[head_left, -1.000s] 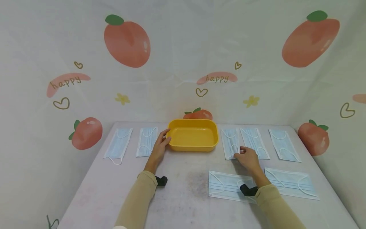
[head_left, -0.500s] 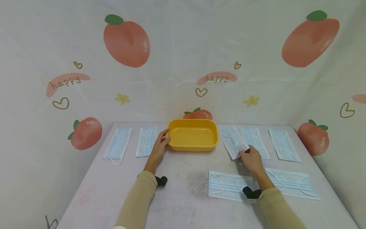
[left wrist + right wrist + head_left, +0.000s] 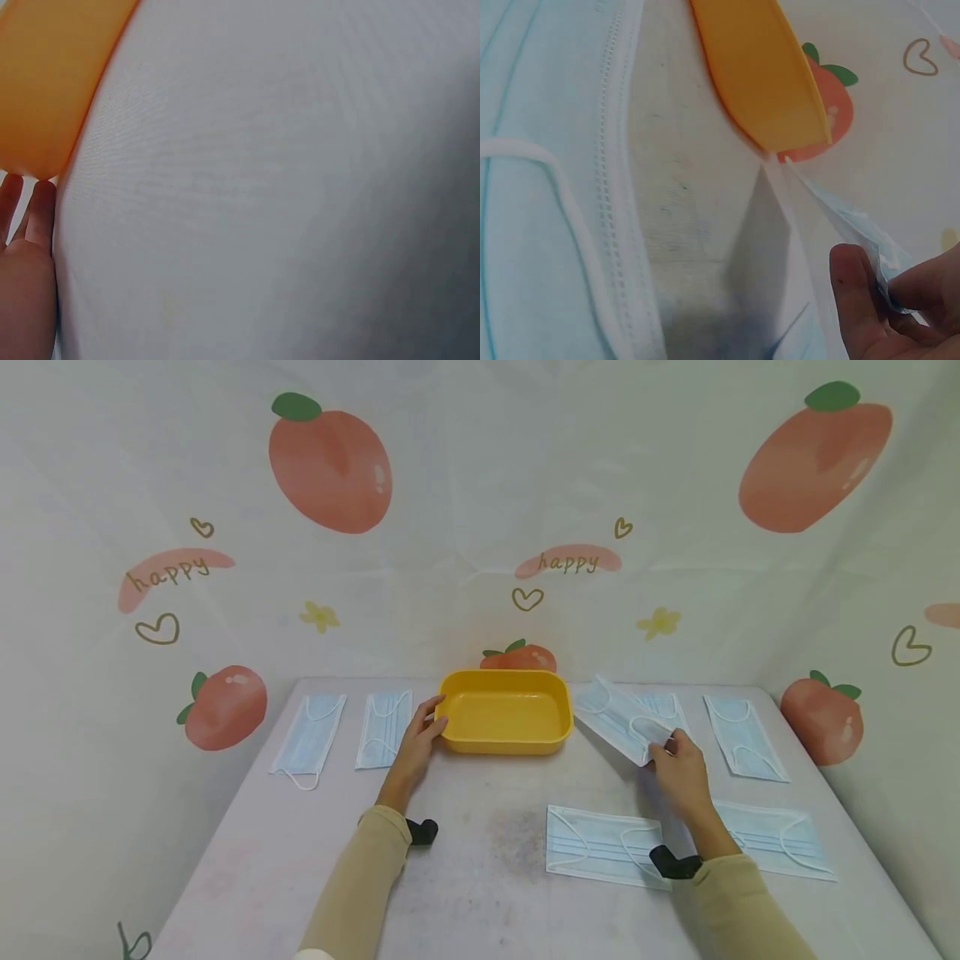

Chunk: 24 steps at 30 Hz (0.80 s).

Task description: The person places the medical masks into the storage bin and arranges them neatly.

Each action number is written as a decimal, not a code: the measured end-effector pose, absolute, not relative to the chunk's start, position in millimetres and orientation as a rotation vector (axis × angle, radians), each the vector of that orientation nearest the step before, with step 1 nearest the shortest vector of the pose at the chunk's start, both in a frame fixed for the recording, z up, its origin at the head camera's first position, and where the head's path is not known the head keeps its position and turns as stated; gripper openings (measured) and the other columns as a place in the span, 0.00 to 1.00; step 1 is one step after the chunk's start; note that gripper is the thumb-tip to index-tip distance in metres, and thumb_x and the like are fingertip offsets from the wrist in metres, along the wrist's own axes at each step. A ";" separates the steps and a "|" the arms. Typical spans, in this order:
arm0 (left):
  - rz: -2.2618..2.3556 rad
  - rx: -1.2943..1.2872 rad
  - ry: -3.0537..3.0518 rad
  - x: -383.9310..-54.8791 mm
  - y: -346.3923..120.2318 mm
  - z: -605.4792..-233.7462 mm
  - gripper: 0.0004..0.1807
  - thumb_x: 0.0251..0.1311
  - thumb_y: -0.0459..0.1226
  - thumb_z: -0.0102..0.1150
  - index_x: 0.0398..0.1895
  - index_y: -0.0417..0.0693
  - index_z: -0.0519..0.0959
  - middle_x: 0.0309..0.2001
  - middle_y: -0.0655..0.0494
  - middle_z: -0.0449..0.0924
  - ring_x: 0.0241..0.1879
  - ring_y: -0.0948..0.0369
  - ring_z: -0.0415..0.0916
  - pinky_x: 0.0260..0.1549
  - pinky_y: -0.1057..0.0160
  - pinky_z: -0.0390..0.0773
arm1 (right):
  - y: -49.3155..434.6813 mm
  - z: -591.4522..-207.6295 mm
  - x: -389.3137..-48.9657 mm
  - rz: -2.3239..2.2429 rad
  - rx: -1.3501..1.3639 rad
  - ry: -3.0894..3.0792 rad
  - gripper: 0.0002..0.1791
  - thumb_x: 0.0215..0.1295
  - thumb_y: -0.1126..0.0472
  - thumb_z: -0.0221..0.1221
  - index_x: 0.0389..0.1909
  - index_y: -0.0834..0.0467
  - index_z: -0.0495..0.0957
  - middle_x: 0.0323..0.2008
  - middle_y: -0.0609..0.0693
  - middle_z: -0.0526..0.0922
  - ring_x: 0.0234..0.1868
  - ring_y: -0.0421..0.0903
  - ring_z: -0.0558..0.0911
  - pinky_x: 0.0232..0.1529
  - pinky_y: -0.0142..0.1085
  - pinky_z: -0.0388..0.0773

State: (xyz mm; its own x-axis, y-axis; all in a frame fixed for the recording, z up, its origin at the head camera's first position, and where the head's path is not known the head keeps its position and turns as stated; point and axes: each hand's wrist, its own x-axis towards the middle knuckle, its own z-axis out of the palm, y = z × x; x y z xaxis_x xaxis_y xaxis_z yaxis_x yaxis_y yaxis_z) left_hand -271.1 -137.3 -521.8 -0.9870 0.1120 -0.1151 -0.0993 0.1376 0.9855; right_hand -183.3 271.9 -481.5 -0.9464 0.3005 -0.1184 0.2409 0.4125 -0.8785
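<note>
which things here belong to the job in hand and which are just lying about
Seemingly part of the job:
light-blue mask, pinched by the right hand
yellow tray, touched by the left hand

Lying about, unheld:
two masks at far left
two masks at back right
two masks in the near row

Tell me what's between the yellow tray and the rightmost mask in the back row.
In the head view, a held mask, pinched by the right hand, and a partly hidden mask behind it.
</note>
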 end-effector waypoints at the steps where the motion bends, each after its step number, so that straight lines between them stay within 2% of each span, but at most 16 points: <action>1: 1.964 0.012 2.234 -271.8 -137.6 -521.5 0.27 0.78 0.42 0.47 0.78 0.57 0.62 0.80 0.50 0.56 0.74 0.46 0.60 0.76 0.45 0.62 | 273.3 -479.7 -183.2 1.584 -0.497 -2.593 0.25 0.79 0.60 0.44 0.71 0.66 0.62 0.69 0.71 0.71 0.65 0.63 0.77 0.52 0.35 0.85; 4: 1.963 0.012 2.239 -271.8 -137.7 -519.8 0.27 0.78 0.42 0.47 0.78 0.57 0.62 0.80 0.50 0.57 0.74 0.46 0.60 0.76 0.45 0.62 | 276.8 -473.0 -182.0 1.565 -0.485 -2.587 0.26 0.80 0.59 0.43 0.74 0.64 0.60 0.69 0.70 0.71 0.65 0.64 0.77 0.55 0.40 0.85; 7: 1.968 0.019 2.277 -270.7 -136.9 -520.3 0.26 0.78 0.44 0.47 0.76 0.60 0.64 0.78 0.52 0.59 0.72 0.47 0.62 0.75 0.45 0.63 | 280.7 -466.4 -181.6 1.565 -0.453 -2.548 0.26 0.80 0.59 0.42 0.74 0.63 0.60 0.67 0.70 0.73 0.62 0.61 0.79 0.50 0.30 0.85; 11: 1.976 0.031 2.327 -268.6 -135.4 -521.1 0.24 0.77 0.45 0.47 0.74 0.64 0.66 0.76 0.55 0.62 0.70 0.49 0.65 0.74 0.45 0.66 | 285.7 -458.3 -182.3 1.557 -0.413 -2.487 0.25 0.80 0.60 0.43 0.73 0.64 0.62 0.63 0.69 0.77 0.51 0.46 0.82 0.40 0.16 0.79; 14: 1.994 0.044 2.325 -268.6 -135.4 -521.9 0.24 0.77 0.45 0.47 0.74 0.63 0.66 0.76 0.54 0.62 0.70 0.48 0.65 0.74 0.45 0.66 | 287.7 -452.5 -183.3 1.558 -0.404 -2.464 0.26 0.80 0.59 0.43 0.74 0.62 0.61 0.63 0.68 0.77 0.44 0.33 0.79 0.39 0.14 0.78; 16: 2.006 0.051 2.306 -269.3 -135.9 -521.9 0.25 0.77 0.44 0.46 0.75 0.62 0.65 0.76 0.53 0.62 0.70 0.49 0.64 0.74 0.45 0.66 | 287.7 -448.9 -184.1 1.569 -0.398 -2.459 0.26 0.80 0.58 0.44 0.74 0.62 0.60 0.63 0.68 0.77 0.43 0.31 0.79 0.40 0.15 0.79; 19: 2.028 0.055 2.241 -271.1 -137.4 -521.6 0.26 0.78 0.40 0.43 0.76 0.58 0.64 0.78 0.51 0.59 0.71 0.48 0.63 0.75 0.45 0.63 | 286.2 -444.1 -185.7 1.596 -0.392 -2.453 0.27 0.81 0.57 0.44 0.76 0.61 0.59 0.64 0.67 0.76 0.45 0.36 0.82 0.42 0.18 0.80; 23: 2.030 0.049 2.168 -273.4 -139.7 -520.6 0.27 0.78 0.35 0.39 0.78 0.53 0.61 0.80 0.47 0.54 0.74 0.45 0.60 0.77 0.45 0.59 | 282.9 -439.0 -188.3 1.646 -0.364 -2.441 0.27 0.81 0.58 0.44 0.77 0.59 0.57 0.67 0.66 0.75 0.54 0.49 0.84 0.45 0.23 0.82; 24: 2.026 0.047 2.162 -273.3 -140.0 -519.9 0.27 0.78 0.35 0.39 0.78 0.52 0.61 0.81 0.47 0.54 0.74 0.45 0.59 0.77 0.44 0.59 | 281.9 -438.0 -189.4 1.653 -0.355 -2.443 0.28 0.81 0.58 0.44 0.77 0.58 0.57 0.68 0.66 0.74 0.56 0.49 0.84 0.45 0.24 0.83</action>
State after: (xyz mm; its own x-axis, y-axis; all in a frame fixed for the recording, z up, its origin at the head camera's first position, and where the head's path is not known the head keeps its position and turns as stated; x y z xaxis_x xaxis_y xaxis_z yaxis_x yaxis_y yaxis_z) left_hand -273.3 -140.0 -519.9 -0.9837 0.1439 -0.1076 -0.0980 0.0719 0.9926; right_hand -189.4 281.9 -438.0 -0.9572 0.2893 0.0076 0.1006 0.3572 -0.9286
